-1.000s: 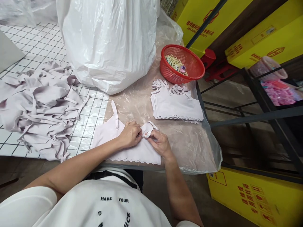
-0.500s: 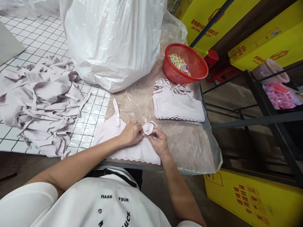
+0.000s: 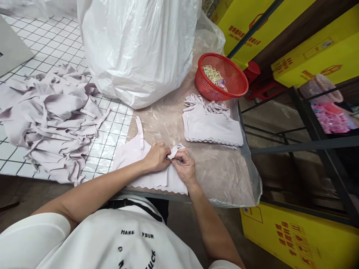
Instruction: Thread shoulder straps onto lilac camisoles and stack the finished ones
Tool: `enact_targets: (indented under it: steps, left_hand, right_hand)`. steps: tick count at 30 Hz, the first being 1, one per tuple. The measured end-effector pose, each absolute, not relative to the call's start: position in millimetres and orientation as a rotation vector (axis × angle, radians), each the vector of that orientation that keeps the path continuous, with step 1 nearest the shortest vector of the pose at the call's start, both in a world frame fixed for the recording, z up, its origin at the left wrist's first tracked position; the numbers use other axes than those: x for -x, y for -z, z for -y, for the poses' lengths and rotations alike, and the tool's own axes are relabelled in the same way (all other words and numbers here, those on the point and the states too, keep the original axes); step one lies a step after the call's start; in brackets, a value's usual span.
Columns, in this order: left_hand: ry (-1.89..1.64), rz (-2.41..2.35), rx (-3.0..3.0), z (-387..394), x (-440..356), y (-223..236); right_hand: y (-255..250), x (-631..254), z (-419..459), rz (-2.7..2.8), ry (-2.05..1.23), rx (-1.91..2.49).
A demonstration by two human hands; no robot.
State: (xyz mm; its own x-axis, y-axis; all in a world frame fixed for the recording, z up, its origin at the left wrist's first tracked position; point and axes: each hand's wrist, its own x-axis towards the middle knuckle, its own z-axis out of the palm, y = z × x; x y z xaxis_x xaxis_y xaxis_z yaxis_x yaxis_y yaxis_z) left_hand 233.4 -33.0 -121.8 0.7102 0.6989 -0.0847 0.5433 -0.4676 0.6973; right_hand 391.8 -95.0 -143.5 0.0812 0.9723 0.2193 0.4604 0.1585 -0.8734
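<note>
A pale lilac camisole top [image 3: 131, 149] with a scalloped hem lies at the table's front edge, one strap [image 3: 139, 129] stretched out flat to the left. My left hand [image 3: 157, 157] is closed in a pinch on the other shoulder strap [image 3: 177, 149], near where it joins the top. Facing it, my right hand [image 3: 185, 166] pinches the same strap, which loops up between the two hands. The fingertips nearly meet, and the small part between them is hidden. Behind to the right lies a neat stack of folded matching tops [image 3: 214, 125].
A loose heap of matching garments [image 3: 56, 123] lies on the left. A large white plastic bag [image 3: 137, 48] stands at the back. Beyond the stack is a red mesh basket [image 3: 206, 84] holding small pieces. A dark metal rack [image 3: 308, 144] and yellow boxes [image 3: 303, 235] are at the right.
Both hands have drawn slightly closer around the strap. The top's lower layer of hem now shows folded apart in front. The whole view has shifted a little.
</note>
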Motion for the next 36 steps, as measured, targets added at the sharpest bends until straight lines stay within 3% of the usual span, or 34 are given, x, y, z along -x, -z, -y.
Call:
enact_targets:
  steps: [13, 24, 36]
  left_hand:
    - [-0.345, -0.873, -2.162, 32.3, -227.7, 124.9]
    - [-0.329, -0.835, -2.163, 29.9, -227.7, 123.7]
    - [-0.4, -0.842, -2.093, 29.7, -225.6, 126.8]
  right_hand:
    - [135.9, -409.2, 94.9, 1.422, -0.895, 1.52]
    - [144.1, -380.9, 97.3, 1.355, -0.77, 1.503]
    - [132.0, -404.0, 102.3, 1.442, -0.884, 1.563]
